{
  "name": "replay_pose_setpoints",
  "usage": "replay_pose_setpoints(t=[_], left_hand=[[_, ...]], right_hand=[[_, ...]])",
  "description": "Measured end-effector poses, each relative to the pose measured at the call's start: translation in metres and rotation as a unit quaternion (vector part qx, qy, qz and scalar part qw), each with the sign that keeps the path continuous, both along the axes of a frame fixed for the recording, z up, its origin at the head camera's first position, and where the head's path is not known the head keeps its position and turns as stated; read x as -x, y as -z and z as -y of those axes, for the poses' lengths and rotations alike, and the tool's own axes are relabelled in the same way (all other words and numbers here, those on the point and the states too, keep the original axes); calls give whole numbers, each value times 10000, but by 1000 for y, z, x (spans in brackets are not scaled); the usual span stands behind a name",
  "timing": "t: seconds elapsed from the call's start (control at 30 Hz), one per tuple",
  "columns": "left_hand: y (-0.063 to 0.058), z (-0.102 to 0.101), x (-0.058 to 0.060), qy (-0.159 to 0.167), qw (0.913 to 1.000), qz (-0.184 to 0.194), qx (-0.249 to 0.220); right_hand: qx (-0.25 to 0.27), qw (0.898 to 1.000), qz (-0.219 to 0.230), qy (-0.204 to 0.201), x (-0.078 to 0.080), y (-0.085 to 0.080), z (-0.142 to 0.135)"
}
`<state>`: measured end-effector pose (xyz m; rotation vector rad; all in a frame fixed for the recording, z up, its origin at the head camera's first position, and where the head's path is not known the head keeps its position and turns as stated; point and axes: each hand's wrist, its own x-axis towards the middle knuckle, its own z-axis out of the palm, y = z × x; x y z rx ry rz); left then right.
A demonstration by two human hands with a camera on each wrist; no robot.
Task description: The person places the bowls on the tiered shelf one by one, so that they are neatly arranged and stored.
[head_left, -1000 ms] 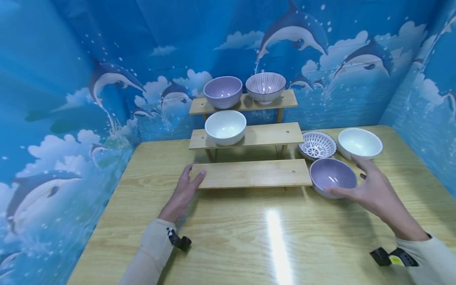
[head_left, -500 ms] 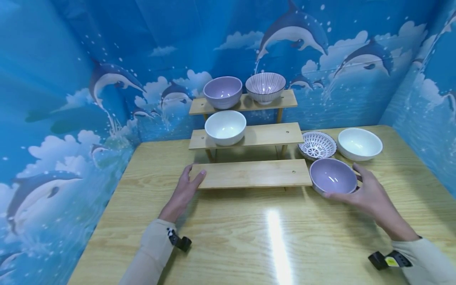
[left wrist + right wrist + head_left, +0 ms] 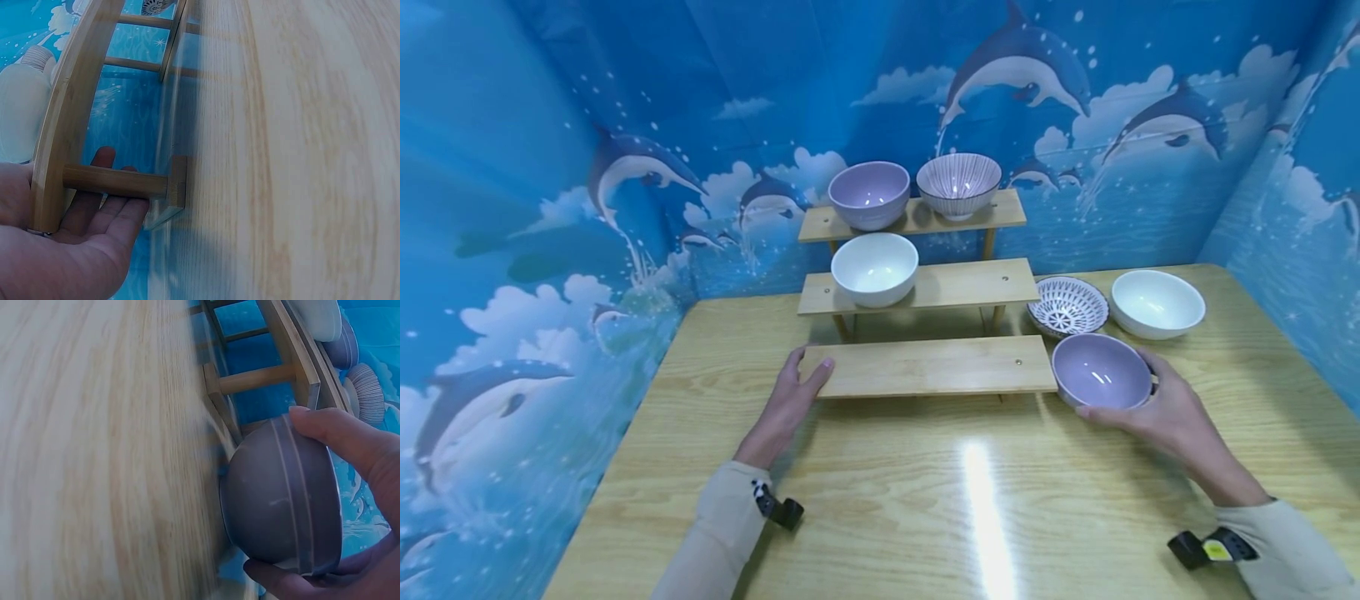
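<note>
At ten o'clock from the right hand (image 3: pixel 1172 408), I saw the round purple bowl (image 3: pixel 1101 371) held in its fingers (image 3: pixel 278 579), beside the bottom shelf (image 3: pixel 932 367); the left hand (image 3: pixel 786 404) gripped the shelf's nine-o'clock end.

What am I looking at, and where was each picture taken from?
No machine, just bare hands: a left hand and a right hand. The wide picture comes from a camera worn on the head; the close-ups from the left wrist camera and right wrist camera.

On the table stands a three-step wooden shelf, bearing a purple bowl, a striped bowl and a white bowl. To its right sit a patterned bowl and another white bowl.

The left hand grips an end of the lowest board; the right hand holds a second purple bowl.
</note>
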<state>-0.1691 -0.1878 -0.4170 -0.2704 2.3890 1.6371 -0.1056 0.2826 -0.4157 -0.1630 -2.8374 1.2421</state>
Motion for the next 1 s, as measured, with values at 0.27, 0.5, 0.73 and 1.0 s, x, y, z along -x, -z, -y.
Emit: replay_pose_setpoints(t=[0.27,0.5,0.73,1.0], left_hand=[[1,1,-1,52,10000,-47,-2],[0,0,-1,17,10000,-8,-35],[-1,0,-1,75,9999,-62,-122],[0,1,-1,160,9997,-117,-144]], right_hand=[[166,9998,104,89,-2,0,-1],[164,9998,-2,142,-8,-10,-5],[415,9984,-324,199,-8,-23,-11],[491,9978,-393,198,-7,-37,-12]])
